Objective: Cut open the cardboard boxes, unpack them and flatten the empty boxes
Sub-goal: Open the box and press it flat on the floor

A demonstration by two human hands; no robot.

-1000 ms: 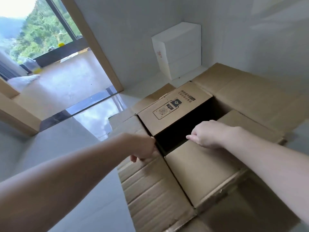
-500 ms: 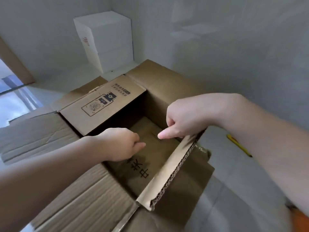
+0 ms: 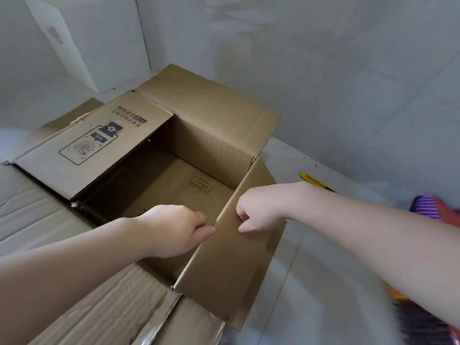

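Right hand (image 3: pixel 258 212) curled over the upper edge of the right-side flap (image 3: pixel 231 265) of the big brown corrugated cardboard box (image 3: pixel 211 135), thumb pointing down on the outer face, fingers hidden on the inner side, so clamped on that flap at centre frame. Left hand (image 3: pixel 174 230) just beside it, fingers reaching to the same edge from inside the opening; whether pinching or only touching, impossible to tell. Changed within the last second: flap swung from lying low over the opening, through a raised tilt half a second ago, to folded outward and down the box's right side now; left hand brought across from the near left edge to the right flap. Interior now laid bare: only the brown bottom panel with a small printed rectangle visible, nothing inside that shows. Judged from that: unpacking of this box finished or never needed, flattening the likely step in hand. Outward from there: printed flap (image 3: pixel 94 143) with a black code graphic lying open at centre left, flattened pale cardboard (image 3: pixel 37 210) underneath at lower left, white carton (image 3: pixel 99 38) against the wall at upper left, yellow-handled cutter (image 3: pixel 312 181) on the pale floor at right, purple and red objects at the right edge, too blurred to name.
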